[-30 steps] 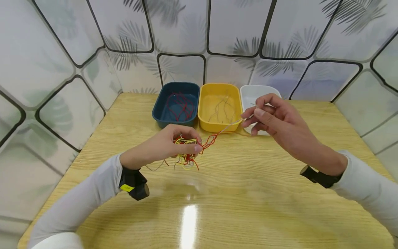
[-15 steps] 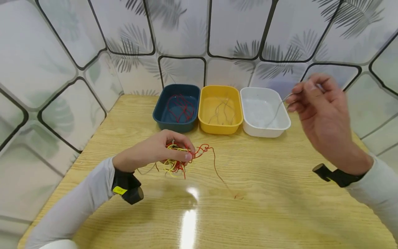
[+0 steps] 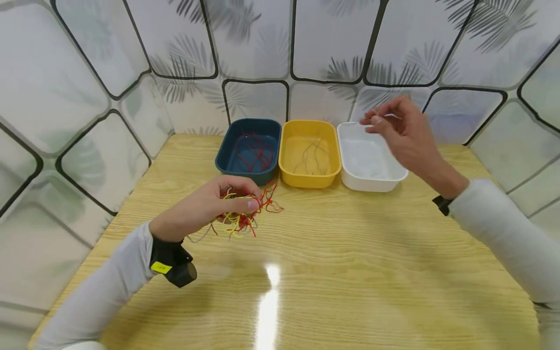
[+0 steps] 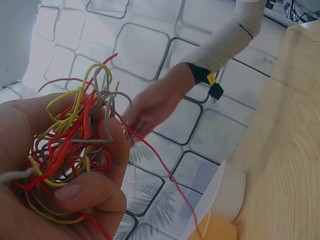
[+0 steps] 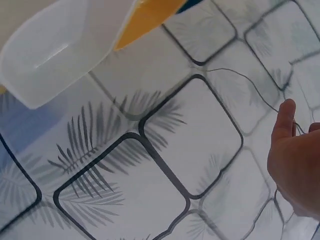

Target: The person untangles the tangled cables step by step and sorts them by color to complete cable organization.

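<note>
My left hand (image 3: 197, 209) grips a tangled bundle of thin red, yellow and grey wires (image 3: 239, 221) in front of the dark blue bin. In the left wrist view the thumb and fingers curl round the tangle (image 4: 75, 137), and one long red wire (image 4: 167, 170) trails out of it. My right hand (image 3: 409, 136) is raised at the back left part of the white bin (image 3: 374, 184). Its fingertips pinch a single grey wire (image 5: 251, 83), whose loose end stretches out sideways in the right wrist view.
The dark blue bin (image 3: 222, 164) contains red wires, and the yellow bin (image 3: 310, 182) beside it contains greyish wires. All three bins stand in a row along the back of the wooden table (image 3: 350, 272). A patterned wall (image 3: 332, 43) rises behind them.
My right hand has pulled the grey wire free of the tangle, swung out right, then come back left over the white bin. The left hand has drifted left with the bundle.
</note>
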Demonstrator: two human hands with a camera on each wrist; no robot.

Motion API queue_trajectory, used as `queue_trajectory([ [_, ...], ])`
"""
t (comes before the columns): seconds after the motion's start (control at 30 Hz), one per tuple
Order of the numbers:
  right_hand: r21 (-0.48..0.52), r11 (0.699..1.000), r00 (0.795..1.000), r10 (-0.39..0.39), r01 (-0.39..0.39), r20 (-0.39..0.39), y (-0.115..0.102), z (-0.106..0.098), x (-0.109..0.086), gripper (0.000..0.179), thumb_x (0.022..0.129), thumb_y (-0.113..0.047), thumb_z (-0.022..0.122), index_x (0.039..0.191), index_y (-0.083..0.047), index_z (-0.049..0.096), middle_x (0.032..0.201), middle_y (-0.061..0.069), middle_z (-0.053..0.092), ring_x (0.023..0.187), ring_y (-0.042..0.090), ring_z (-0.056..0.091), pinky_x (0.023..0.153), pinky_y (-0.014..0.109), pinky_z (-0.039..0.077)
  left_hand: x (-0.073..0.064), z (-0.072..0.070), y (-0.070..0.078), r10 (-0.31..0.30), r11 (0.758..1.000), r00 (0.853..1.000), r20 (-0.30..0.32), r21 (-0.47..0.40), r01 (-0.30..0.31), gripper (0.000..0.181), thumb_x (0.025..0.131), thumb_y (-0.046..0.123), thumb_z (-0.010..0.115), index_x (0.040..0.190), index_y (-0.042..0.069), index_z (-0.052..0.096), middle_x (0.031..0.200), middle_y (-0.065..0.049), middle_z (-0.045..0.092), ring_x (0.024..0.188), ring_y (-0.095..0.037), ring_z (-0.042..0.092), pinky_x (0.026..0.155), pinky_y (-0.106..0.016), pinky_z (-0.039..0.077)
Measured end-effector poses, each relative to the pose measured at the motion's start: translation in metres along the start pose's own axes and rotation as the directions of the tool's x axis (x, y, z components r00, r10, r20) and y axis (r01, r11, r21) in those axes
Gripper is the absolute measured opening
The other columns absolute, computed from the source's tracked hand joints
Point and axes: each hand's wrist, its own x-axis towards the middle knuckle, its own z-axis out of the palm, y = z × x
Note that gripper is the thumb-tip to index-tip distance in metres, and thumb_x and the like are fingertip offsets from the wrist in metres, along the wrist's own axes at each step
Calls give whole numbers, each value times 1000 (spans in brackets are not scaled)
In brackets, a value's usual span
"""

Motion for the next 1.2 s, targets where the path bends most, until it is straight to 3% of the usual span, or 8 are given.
queue_trajectory([
  [0.07,-296,954,992,-6,43,122,19,15,10,12,103,-13,57,111,-3,56,113,8,68,103,13,74,88,20,58,-1,0,1,-1,1000,1000,-30,-16,1,18,100,28,65,110,14,67,91,2,60,77,-20,56,62,-34,41],
  [0.13,-469,875,968,-1,122,249,39,29,18,15,104,-14,57,113,-2,56,115,11,67,107,21,72,92,29,58,-2,2,2,-5,999,998,-64,-32,3,17,99,28,65,111,17,68,94,5,61,81,-17,55,65,-33,42],
  [0.2,-511,844,934,33,164,356,56,41,22,13,103,-12,58,112,-2,57,114,14,64,110,31,70,95,41,58,-4,2,2,-8,998,996,-92,-64,2,15,99,26,66,112,19,68,98,8,61,87,-13,54,71,-29,46],
  [0.27,-510,846,903,89,155,421,71,51,24,11,101,-8,60,109,-2,56,111,15,63,112,34,69,97,48,57,-3,4,2,2,994,995,-100,-110,-13,14,99,22,66,112,20,69,101,9,62,93,-12,55,78,-27,49],
  [0.57,-550,831,825,256,79,504,101,74,24,11,98,-10,64,106,-8,58,107,9,64,117,31,68,101,47,55,-5,0,1,53,978,996,-76,-198,-68,13,101,18,60,110,20,70,124,4,70,119,-14,62,86,-28,55],
  [0.83,-569,818,822,268,81,502,105,81,31,9,96,-8,65,103,-9,60,106,7,64,111,27,68,91,41,59,-2,0,3,42,982,997,-71,-182,-54,12,100,19,60,106,16,70,123,3,72,120,-17,62,85,-29,54],
  [0.97,-582,809,825,271,84,496,103,84,30,11,95,-7,64,105,-6,62,107,8,65,107,27,68,93,43,58,-4,3,2,19,986,998,-64,-162,-29,11,100,20,61,105,18,70,114,5,72,104,-15,62,81,-30,51],
  [1.2,-645,740,868,180,191,462,82,85,15,11,96,-19,64,106,-16,63,106,1,67,94,20,68,82,39,58,-5,0,4,10,994,998,-59,-112,-17,9,100,22,62,105,17,68,96,7,62,88,-13,55,76,-27,47],
])
